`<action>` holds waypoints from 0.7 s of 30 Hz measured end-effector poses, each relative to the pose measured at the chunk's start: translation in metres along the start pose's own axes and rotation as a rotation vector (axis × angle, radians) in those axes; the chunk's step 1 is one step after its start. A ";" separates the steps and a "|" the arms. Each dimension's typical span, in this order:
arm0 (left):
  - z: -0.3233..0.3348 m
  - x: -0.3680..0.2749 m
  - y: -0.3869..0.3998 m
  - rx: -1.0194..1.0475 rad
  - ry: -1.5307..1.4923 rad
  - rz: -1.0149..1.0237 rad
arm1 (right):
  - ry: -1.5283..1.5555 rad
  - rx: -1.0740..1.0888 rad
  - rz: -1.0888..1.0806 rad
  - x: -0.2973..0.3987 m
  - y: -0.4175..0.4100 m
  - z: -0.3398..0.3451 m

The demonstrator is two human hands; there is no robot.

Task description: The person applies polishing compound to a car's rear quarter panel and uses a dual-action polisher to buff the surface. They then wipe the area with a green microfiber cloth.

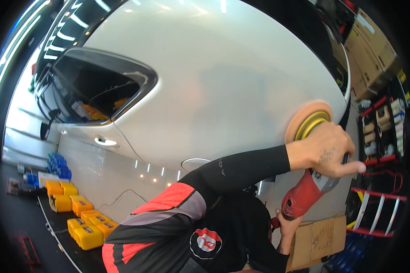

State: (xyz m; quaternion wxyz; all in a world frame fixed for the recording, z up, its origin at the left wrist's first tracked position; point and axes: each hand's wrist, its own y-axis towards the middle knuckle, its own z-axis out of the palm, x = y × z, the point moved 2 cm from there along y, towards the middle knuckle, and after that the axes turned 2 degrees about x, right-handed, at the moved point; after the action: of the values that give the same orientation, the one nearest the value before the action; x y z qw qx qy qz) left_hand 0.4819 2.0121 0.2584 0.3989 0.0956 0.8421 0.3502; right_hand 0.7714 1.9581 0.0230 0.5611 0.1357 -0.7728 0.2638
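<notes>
A red electric polisher [302,196] with a grey head is held in both hands. My left hand [329,150] grips its head from above, thumb extended to the side. Around the rear of its body my right hand [288,223] is wrapped, the fingers partly hidden. The round peach-coloured pad [295,124], on a yellow backing [312,123], is tilted and lies against the pale rear side panel [239,95] of a car; the pad's edge looks blurred. Below the panel's middle, my black sleeve partly covers a round fuel flap [194,163].
Left are a car side window [95,88] and door handle [106,141]. Several yellow jerrycans [87,235] stand lower left, near a cable [123,192] on the floor. A cardboard box [319,240], ladder [379,211], stocked shelves [382,126] and stacked cartons [370,56] occupy the right.
</notes>
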 end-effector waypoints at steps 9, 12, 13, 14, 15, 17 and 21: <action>-0.066 -0.017 -0.045 -0.138 -0.030 0.104 | -0.100 0.043 -0.224 0.016 -0.002 0.049; -0.110 -0.027 -0.065 -0.079 0.019 0.141 | -0.109 0.107 -0.304 0.033 0.000 0.077; -0.124 -0.030 -0.072 -0.054 0.037 0.151 | -0.101 0.117 -0.316 0.039 0.001 0.087; -0.138 -0.033 -0.077 -0.068 0.033 0.159 | -0.116 0.115 -0.264 0.045 -0.001 0.096; -0.150 -0.036 -0.081 -0.082 0.028 0.165 | -0.105 0.133 -0.266 0.052 -0.003 0.106; -0.175 -0.041 -0.089 -0.097 0.032 0.203 | -0.075 0.175 -0.302 0.068 -0.004 0.123; -0.218 -0.049 -0.105 -0.066 0.028 0.270 | -0.141 0.220 -0.378 0.096 -0.008 0.149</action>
State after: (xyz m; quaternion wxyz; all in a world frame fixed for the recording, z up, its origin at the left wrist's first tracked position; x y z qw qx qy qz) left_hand 0.3653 1.8016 0.3133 0.3395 0.1900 0.8150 0.4294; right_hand 0.6245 1.8767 0.0809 0.5269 0.3565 -0.7376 0.2265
